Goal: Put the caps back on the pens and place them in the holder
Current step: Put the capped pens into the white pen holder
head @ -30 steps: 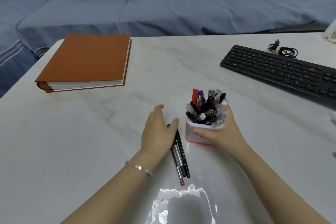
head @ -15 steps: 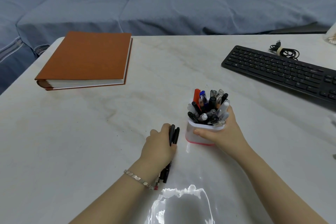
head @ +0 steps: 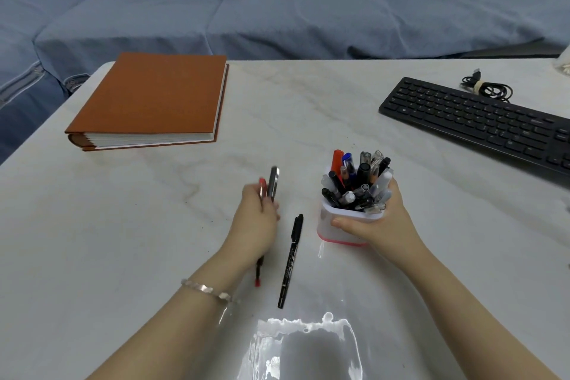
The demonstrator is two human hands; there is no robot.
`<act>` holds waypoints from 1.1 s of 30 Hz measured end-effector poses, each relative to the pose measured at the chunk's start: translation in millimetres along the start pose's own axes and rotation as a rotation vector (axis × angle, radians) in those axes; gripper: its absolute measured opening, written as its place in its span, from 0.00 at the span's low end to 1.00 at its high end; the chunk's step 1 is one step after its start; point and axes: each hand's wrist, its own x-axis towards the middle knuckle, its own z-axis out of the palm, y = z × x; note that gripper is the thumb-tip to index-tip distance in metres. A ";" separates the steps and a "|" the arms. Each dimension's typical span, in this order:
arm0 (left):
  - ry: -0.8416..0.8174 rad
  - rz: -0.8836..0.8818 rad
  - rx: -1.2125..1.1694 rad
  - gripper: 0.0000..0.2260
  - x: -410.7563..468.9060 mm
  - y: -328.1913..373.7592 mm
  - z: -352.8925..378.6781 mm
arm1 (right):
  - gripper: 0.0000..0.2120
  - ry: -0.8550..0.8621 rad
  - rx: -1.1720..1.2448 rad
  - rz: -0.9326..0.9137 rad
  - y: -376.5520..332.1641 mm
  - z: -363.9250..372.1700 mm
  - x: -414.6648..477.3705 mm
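Centre of frame, low. Left hand (head: 254, 227): grip clamped round two pens held as a bundle, a red pen (head: 262, 187) and a grey pen (head: 273, 180). Both stand near upright, their upper ends clear above the fist. The red pen's lower end pokes out below the palm, close to the worktop (head: 123, 241). Motion blur on the upper ends; cannot tell whether either one is capped.

Right hand (head: 387, 225): grip wrapped round the right side of the holder (head: 337, 230), thumb across its front wall. The holder stands upright on the worktop, right of centre, already crowded with pens that splay up and out of its mouth.

Loose item: a black marker (head: 291, 259) lies flat on the worktop in the gap between the two hands, touching neither. Its long axis runs from lower centre of frame up toward the holder, leaning slightly right. The upper end looks like a cap with a clip.

Key relation: the holder's mouth lies to the right of the left hand's bundle and about level with the pen tops. The bundle points up and away, so a drop-in would likely need a shift right across the marker, then a lowering through whatever gap the crowd leaves. The left hand sits just beside the marker and is the freer one to take it, as the right is busy steadying the holder.

Upper left: orange book (head: 154, 95). Right edge: keyboard (head: 478, 120).
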 end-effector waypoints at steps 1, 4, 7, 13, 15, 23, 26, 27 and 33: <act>0.023 0.006 -0.149 0.05 2.3 12.1 -1.3 | 0.33 0.009 -0.017 0.003 -0.3 0.6 -0.1; 0.019 0.131 -0.427 0.08 1.4 47.5 -8.5 | 0.30 0.034 -0.027 -0.008 -3.5 2.0 -0.9; -0.026 0.295 -0.622 0.13 -6.6 73.7 -9.8 | 0.30 0.031 -0.037 -0.027 -3.7 1.2 -1.6; -0.002 0.408 -0.717 0.12 -12.1 76.7 19.2 | 0.32 0.030 -0.060 -0.047 -4.5 1.5 -1.5; 0.022 0.457 -0.692 0.12 -12.7 72.1 27.3 | 0.35 0.047 -0.052 -0.032 -4.9 2.3 -1.9; -0.040 0.525 -0.535 0.21 -27.8 49.2 40.9 | 0.34 0.056 -0.098 0.022 0.9 1.0 2.2; -0.014 0.673 -0.375 0.27 -27.0 35.9 33.2 | 0.34 0.068 -0.101 0.001 -0.3 1.8 -0.1; -0.006 0.711 -0.336 0.27 -26.3 33.3 30.9 | 0.34 0.066 -0.094 -0.004 -0.8 2.1 -0.3; 0.009 0.733 -0.233 0.18 -21.4 40.5 23.6 | 0.35 0.081 -0.119 0.001 1.6 3.0 1.2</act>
